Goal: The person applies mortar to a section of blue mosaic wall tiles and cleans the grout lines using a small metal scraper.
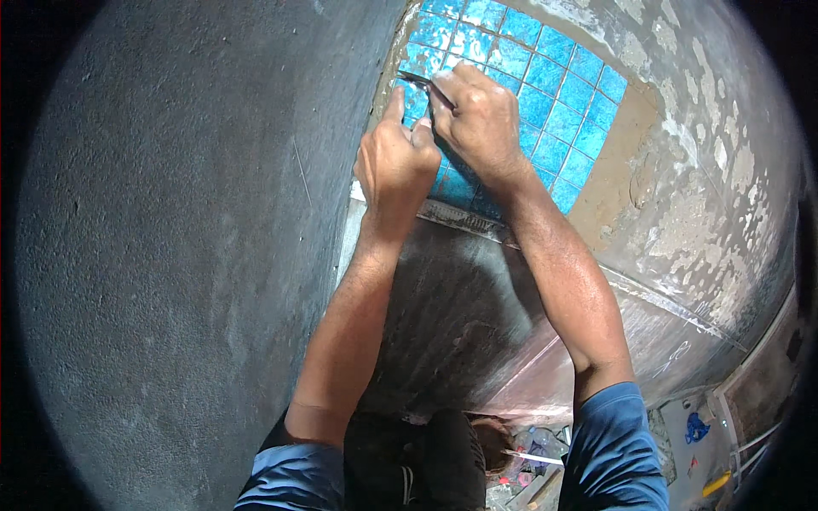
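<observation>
Blue glossy tiles, set in a grid, are seen at the upper centre of the frame. The grid is bordered on the right by a band of brown mortar, below by a pale, stained ledge, and on the left by the corner with a dark grey wall. Over the left part of the tiles, a thin dark tool is held by the right hand, whose fingers are clamped on it; its tip is directed toward the left edge of the grid. Just beside it, the index finger of the left hand is pointed up along that edge; the thumb is held apart from it, and the remaining fingers are curled.

Little room is left between the left hand and the grey wall. More open room is offered to the right, over bare tiles, mortar and a flaking wall.

Several lower tiles are covered by the hands and by shadow, and the top row is cut off by the frame. The tool's rear part is partly hidden by the right hand. Whether the left fingertip is pressed on a tile cannot be told. Both blue sleeves are cut off at the bottom; at the lower right, a yellow object cannot be clearly made out.
</observation>
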